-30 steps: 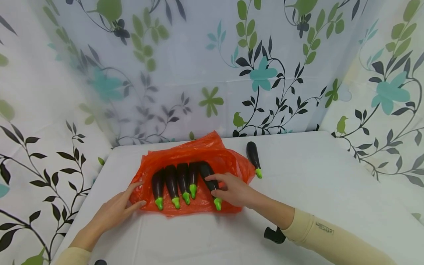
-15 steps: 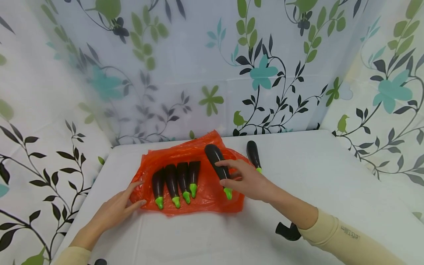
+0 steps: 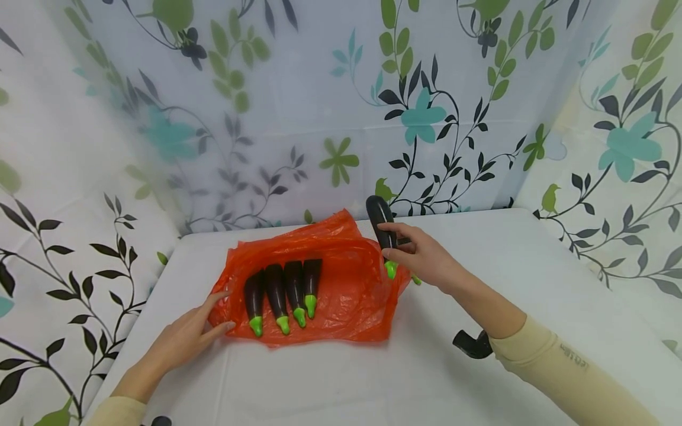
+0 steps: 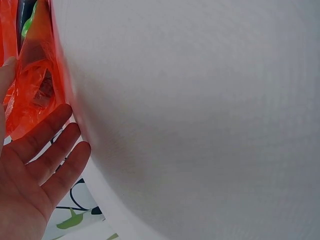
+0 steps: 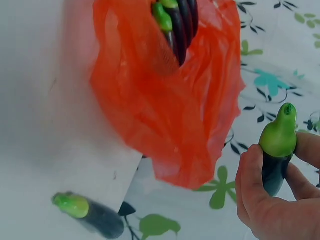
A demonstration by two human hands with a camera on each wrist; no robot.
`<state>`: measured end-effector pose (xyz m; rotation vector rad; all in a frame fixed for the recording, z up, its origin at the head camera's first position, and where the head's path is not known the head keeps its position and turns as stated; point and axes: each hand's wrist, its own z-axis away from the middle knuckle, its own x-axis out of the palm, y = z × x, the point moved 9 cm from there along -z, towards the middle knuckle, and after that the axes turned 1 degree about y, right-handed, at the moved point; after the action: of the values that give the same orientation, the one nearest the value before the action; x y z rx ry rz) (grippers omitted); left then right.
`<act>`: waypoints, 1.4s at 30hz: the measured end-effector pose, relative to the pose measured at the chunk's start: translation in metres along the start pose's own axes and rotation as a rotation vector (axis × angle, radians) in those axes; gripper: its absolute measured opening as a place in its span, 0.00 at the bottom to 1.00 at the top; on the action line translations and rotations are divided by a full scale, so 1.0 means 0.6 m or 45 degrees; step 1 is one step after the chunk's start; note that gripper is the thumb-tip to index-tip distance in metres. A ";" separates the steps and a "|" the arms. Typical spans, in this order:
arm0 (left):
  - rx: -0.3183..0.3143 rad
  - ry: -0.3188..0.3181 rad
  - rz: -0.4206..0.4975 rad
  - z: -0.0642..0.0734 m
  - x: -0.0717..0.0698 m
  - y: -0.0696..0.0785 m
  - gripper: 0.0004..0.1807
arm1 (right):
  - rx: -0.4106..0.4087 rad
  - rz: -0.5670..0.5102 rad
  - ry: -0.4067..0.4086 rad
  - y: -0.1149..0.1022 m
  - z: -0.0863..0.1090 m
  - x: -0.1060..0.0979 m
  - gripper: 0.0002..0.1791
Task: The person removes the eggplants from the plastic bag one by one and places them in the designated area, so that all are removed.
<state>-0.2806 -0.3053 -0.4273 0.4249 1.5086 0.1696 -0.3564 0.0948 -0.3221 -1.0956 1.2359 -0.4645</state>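
My right hand [image 3: 421, 253] pinches a dark eggplant [image 3: 379, 216] with a bright green stem end, raised above the right end of an orange plastic bag [image 3: 348, 302]. The right wrist view shows fingers and thumb around this eggplant [image 5: 279, 137] just below its green cap. Several more eggplants [image 3: 276, 290] lie side by side in the bag's open mouth. At the bag's left edge rests my left hand [image 3: 183, 338], fingers extended and thumb apart. Another eggplant [image 5: 100, 216] lies on the table beyond the bag; in the head view my right hand mostly hides it.
The bag lies on a white table [image 3: 298, 384]. Behind and beside it hang white curtains [image 3: 298, 106] printed with leaves, flowers and birds. A black curved object [image 3: 473, 344] shows by the right sleeve, and a small black round one [image 3: 161, 421] at the bottom left.
My right hand has lifted the rightmost eggplant out of the bag and carried it up and to the right. My left hand has stayed at the bag's edge.
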 end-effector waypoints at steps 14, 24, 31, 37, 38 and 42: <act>-0.005 -0.004 0.000 0.000 0.000 -0.001 0.42 | 0.138 0.100 0.136 0.086 -0.027 -0.077 0.29; -0.003 0.003 -0.012 0.000 0.002 -0.003 0.43 | 0.239 0.163 0.177 0.142 -0.037 -0.109 0.31; 0.007 0.016 -0.015 0.000 0.001 -0.002 0.42 | 0.296 0.213 0.163 0.179 -0.038 -0.112 0.30; 0.004 0.005 -0.004 0.000 0.001 -0.001 0.42 | 0.323 0.260 0.148 0.211 -0.042 -0.106 0.30; 0.004 0.005 -0.005 0.000 0.001 -0.001 0.42 | 0.325 0.271 0.149 0.215 -0.043 -0.106 0.29; -0.003 -0.001 -0.007 0.001 0.002 -0.002 0.43 | 0.335 0.316 0.143 0.234 -0.048 -0.101 0.29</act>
<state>-0.2802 -0.3059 -0.4286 0.4190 1.5088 0.1665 -0.4384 0.1941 -0.4089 -0.6909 1.3464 -0.4874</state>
